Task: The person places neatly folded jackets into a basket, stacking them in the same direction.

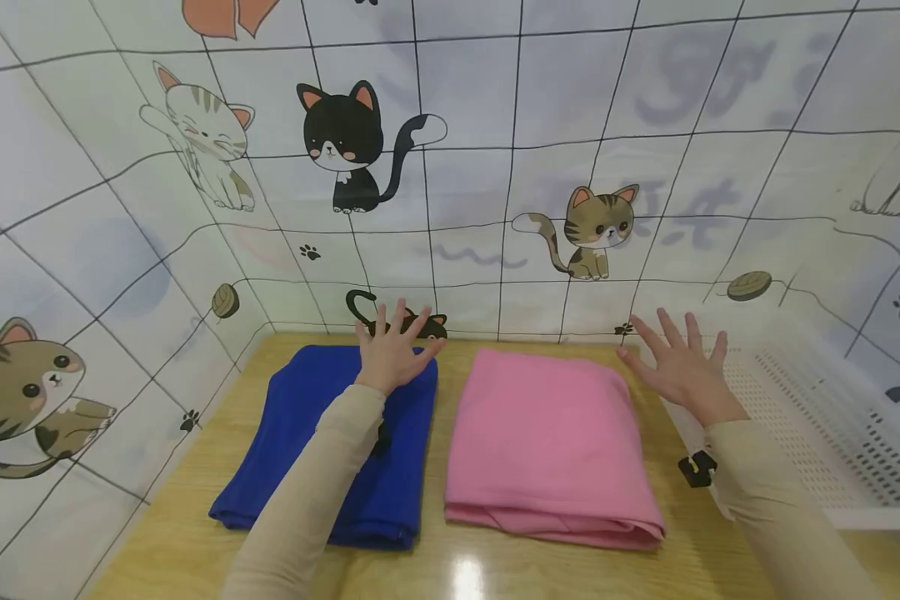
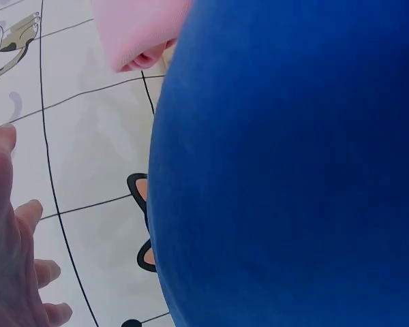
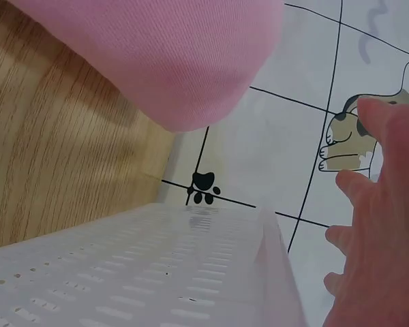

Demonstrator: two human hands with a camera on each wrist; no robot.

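Two folded cloths lie side by side on a wooden table: a blue one (image 1: 292, 450) at the left and a pink one (image 1: 547, 442) to its right. Over the far right part of the blue cloth is my left hand (image 1: 393, 350), fingers spread and holding nothing. My right hand (image 1: 682, 371), also spread and holding nothing, is between the pink cloth and a white perforated basket (image 1: 802, 417), overlapping the basket's near-left side. In the left wrist view the blue cloth (image 2: 293, 170) fills most of the picture, with the hand's fingers at the left edge.
The wooden table (image 1: 480, 575) meets a white wall (image 1: 472, 192) printed with a black grid and cartoon cats. That wall covering also runs along the left and right sides. A small black piece (image 1: 697, 468) sits at my right wrist.
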